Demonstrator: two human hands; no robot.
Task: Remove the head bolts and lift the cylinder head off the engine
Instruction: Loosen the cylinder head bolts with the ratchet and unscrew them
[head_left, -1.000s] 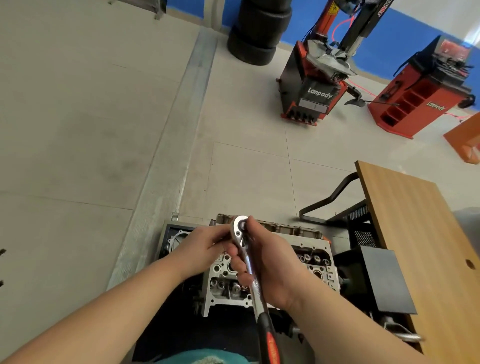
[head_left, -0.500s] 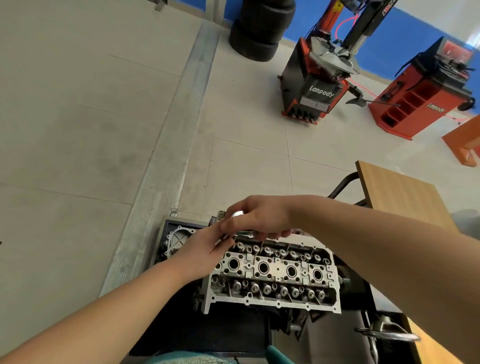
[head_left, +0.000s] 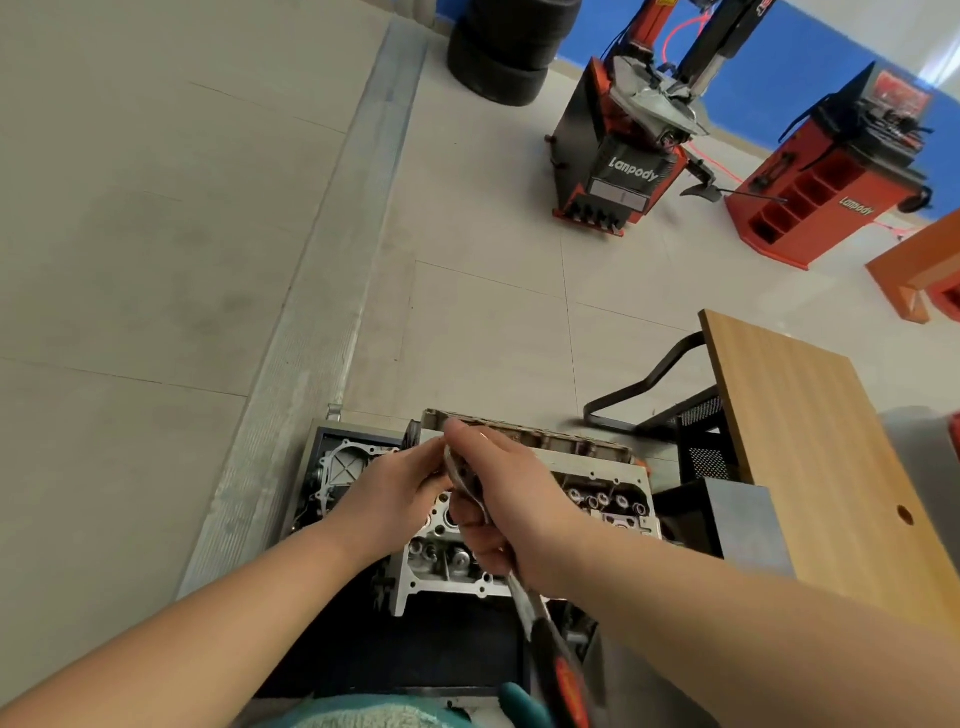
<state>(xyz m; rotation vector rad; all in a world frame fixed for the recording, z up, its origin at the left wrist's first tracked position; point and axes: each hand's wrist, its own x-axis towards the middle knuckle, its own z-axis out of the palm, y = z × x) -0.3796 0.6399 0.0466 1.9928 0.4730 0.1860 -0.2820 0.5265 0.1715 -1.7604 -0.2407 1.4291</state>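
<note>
Pale workshop floor (head_left: 156, 260) fills most of what I see, and the cylinder head (head_left: 597, 493) sits low in the middle of it, on the engine, with its valve side facing up at me. Left of the cylinder head lies a dark cover plate (head_left: 343, 467). Right of it stands a wooden table (head_left: 810, 441) with a black metal frame beneath. Far beyond the head I see a red-and-black tyre machine (head_left: 623, 171) lettered Lanpody and a red cabinet (head_left: 826, 202).

My right hand (head_left: 514, 504) is wrapped around the shaft of a ratchet wrench (head_left: 540, 623), directly above the cylinder head's left end; its dark handle runs back toward me. My left hand (head_left: 395, 493) meets the wrench's head, fingers curled at it (motion blur hides whether they actually pinch it, so I cannot tell).
</note>
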